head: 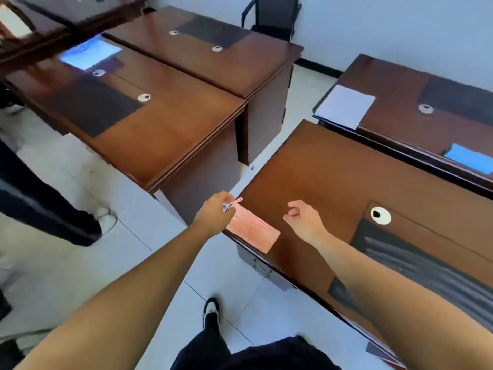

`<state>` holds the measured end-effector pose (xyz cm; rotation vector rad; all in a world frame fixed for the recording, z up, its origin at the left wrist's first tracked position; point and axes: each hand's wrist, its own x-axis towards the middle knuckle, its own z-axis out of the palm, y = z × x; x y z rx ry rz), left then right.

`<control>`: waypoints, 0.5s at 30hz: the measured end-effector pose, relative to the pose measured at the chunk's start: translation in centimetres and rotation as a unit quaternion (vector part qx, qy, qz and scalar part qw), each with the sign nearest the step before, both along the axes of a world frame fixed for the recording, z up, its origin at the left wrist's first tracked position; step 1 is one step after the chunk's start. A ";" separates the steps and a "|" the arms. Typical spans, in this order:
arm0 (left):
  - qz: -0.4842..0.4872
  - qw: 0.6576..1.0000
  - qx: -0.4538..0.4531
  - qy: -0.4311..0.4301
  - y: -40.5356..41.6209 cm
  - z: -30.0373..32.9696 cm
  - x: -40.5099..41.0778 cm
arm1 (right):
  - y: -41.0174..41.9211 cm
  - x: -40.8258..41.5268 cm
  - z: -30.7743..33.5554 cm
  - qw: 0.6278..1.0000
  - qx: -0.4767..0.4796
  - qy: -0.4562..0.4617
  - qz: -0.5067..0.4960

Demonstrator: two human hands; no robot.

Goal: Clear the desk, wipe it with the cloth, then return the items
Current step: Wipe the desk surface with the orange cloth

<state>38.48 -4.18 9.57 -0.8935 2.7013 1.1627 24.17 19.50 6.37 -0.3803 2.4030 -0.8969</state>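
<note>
A folded pink cloth (254, 229) lies at the near left corner of the brown wooden desk (333, 182) in front of me. My left hand (213, 212) pinches the cloth's far corner at the desk's edge. My right hand (304, 218) hovers just right of the cloth, fingers loosely curled, holding nothing. The desk has a white cable grommet (380, 215) and a dark inlaid pad (426, 271) at the right.
Other desks stand around: one to the left (160, 134) with a blue-white paper (89, 53), one behind it (226, 62), one at right (394, 102) with a white sheet (345, 105) and a blue item (469, 157). Another person's leg (48, 209) stands at left. An office chair (272, 14) is at the back.
</note>
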 end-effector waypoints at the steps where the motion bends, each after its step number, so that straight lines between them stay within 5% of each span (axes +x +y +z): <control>1: -0.023 1.000 0.000 -0.003 -1.1 -0.6 -0.6 | -0.5 0.5 -0.4 1.000 0.010 -0.006 -0.015; 8: -0.159 0.985 -0.023 -0.055 -6.1 -4.7 -4.0 | -3.4 4.5 -4.4 0.993 0.065 -0.031 -0.092; 15: -0.175 0.979 -0.033 -0.095 -7.6 -9.9 -6.1 | -5.0 5.8 -8.7 0.986 0.120 -0.026 -0.111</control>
